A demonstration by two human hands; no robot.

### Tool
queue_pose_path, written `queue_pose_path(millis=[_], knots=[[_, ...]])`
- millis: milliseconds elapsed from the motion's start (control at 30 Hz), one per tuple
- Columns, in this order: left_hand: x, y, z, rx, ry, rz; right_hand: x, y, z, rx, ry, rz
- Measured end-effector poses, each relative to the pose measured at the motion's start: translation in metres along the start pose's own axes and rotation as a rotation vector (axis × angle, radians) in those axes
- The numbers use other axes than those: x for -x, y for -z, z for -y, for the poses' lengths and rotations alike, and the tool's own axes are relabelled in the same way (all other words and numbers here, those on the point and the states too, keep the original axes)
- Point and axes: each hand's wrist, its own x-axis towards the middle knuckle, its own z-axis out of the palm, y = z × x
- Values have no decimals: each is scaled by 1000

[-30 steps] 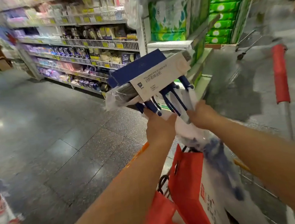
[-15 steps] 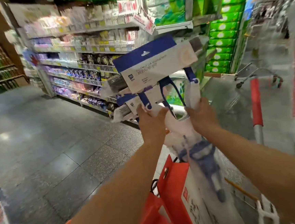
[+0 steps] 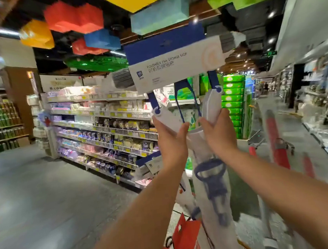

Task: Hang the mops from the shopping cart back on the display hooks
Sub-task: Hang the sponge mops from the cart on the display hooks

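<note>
We're holding the foldable sponge mop (image 3: 176, 67) up high in front of the store shelves (image 3: 104, 129), head on top. Our left hand (image 3: 170, 141) and right hand (image 3: 217, 133) are both gripping its white frame just under the head

12 o'clock, card sleeve (image 3: 175, 63) on my mop (image 3: 196, 141): "FOLDABLE PVA SPONGE MOP", with a Chinese line beneath, 对折胶棉拖把. Blue logo (image 3: 139, 75) at the sleeve's 8 o'clock: illegible. Yellow shelf price tags (image 3: 128, 115), 9 o'clock: too blurred to read.

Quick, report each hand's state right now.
Left hand: closed on the left white arm of the sponge mop.
Right hand: closed on the same mop's right white arm.
</note>
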Motion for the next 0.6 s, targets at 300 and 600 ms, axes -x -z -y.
queue_pose_path(millis=[300, 600], knots=[[18, 21, -88, 112, -155, 150, 28, 66, 86, -45, 67, -214], [71, 33, -170, 200, -255, 200, 94, 138, 164, 30, 94, -445]])
